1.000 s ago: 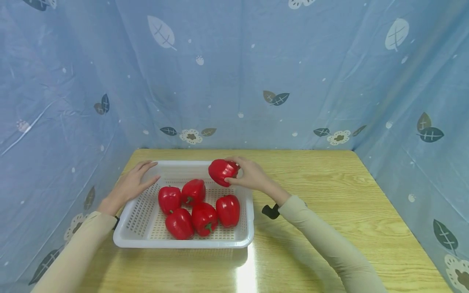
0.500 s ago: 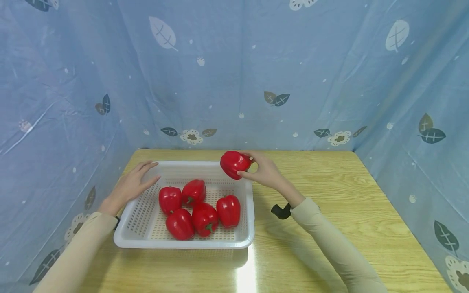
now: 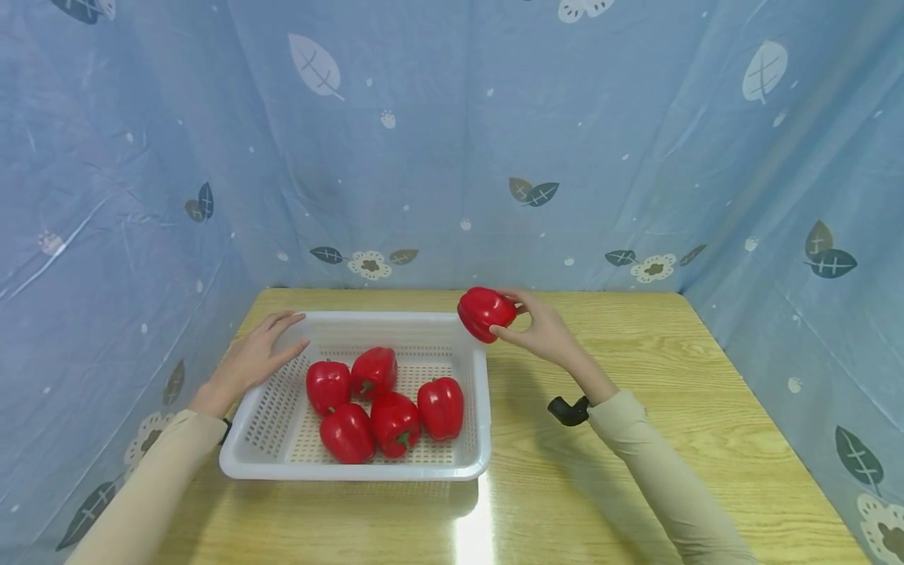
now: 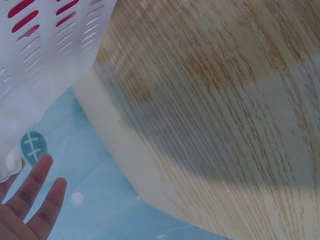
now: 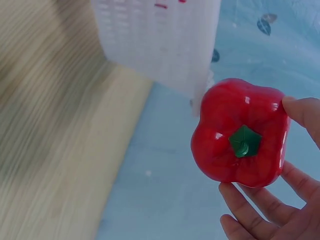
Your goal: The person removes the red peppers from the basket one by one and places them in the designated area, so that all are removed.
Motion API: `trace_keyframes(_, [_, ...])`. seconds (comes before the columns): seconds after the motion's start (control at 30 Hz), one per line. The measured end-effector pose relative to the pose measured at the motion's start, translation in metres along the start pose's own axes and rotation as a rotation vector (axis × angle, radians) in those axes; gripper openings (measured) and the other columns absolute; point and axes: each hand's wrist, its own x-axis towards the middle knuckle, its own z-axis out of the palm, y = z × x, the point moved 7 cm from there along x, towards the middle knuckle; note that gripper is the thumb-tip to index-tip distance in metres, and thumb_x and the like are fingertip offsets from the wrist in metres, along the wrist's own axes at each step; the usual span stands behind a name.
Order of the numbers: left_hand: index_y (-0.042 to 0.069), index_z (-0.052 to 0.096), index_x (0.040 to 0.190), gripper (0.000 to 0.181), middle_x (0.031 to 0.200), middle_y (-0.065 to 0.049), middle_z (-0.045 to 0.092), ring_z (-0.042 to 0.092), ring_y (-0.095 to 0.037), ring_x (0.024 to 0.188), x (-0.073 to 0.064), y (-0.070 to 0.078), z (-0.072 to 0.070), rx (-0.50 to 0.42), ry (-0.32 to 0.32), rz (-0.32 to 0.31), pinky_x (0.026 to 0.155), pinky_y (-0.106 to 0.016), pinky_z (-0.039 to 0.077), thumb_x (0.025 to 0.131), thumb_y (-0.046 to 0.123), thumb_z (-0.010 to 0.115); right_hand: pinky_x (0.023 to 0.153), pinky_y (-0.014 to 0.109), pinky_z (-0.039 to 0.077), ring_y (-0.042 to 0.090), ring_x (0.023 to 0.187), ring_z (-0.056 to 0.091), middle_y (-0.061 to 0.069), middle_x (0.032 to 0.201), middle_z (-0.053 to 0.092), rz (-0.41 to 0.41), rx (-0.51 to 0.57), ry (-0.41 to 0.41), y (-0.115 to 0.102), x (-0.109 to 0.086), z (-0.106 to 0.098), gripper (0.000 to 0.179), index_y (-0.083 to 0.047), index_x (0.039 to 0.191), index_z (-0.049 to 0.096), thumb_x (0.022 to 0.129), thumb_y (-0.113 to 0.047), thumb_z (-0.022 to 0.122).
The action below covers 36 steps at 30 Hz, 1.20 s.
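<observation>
Near a white basket, red pepper pinched in right hand, left hand opposite — fingers apart

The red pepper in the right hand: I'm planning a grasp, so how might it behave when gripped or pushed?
The red pepper seems fairly stiff: the right hand grips it without a visible dent. It looks glossy, so it could be slippery. Laid on its side and pushed, its rounded, lobed shape may rock or roll unevenly.
</observation>
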Motion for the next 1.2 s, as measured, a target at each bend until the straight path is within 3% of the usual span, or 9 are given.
trace_keyframes(0.3, [0.020, 0.035, 0.143, 0.063, 0.147, -0.017, 0.029, 0.031, -0.044, 0.130, 0.000, 0.000, 0.000, -0.016, 0.006, -0.003, 0.094, -0.070, 0.029, 0.089, 0.049, 0.052, 0.075, 0.043, 0.053, 0.028, 0.098, 0.059, 0.011, 0.120, 0.059, 0.044, -0.017, 0.029, 0.026, -0.013, -0.015, 0.062, -0.013, 0.132, 0.048, 0.078, -0.030, 0.074])
trace_keyframes(0.57, [0.016, 0.037, 0.142, 0.062, 0.146, -0.018, 0.030, 0.031, -0.044, 0.130, 0.000, 0.002, 0.000, -0.047, 0.025, 0.048, 0.096, -0.069, 0.028, 0.091, 0.048, 0.051, 0.077, 0.044, 0.051, 0.028, 0.097, 0.059, 0.010, 0.121, 0.059, 0.080, -0.034, 0.038, 0.052, -0.024, -0.024, 0.064, -0.014, 0.133, 0.048, 0.078, -0.033, 0.074])
trace_keyframes(1.2, [0.016, 0.037, 0.142, 0.061, 0.146, -0.018, 0.030, 0.030, -0.044, 0.130, 0.000, 0.000, 0.000, -0.047, 0.029, 0.047, 0.096, -0.070, 0.027, 0.091, 0.044, 0.053, 0.074, 0.045, 0.051, 0.032, 0.098, 0.058, 0.016, 0.126, 0.055, 0.173, -0.087, 0.053, 0.101, -0.053, -0.048, 0.064, -0.012, 0.134, 0.046, 0.080, -0.035, 0.072])
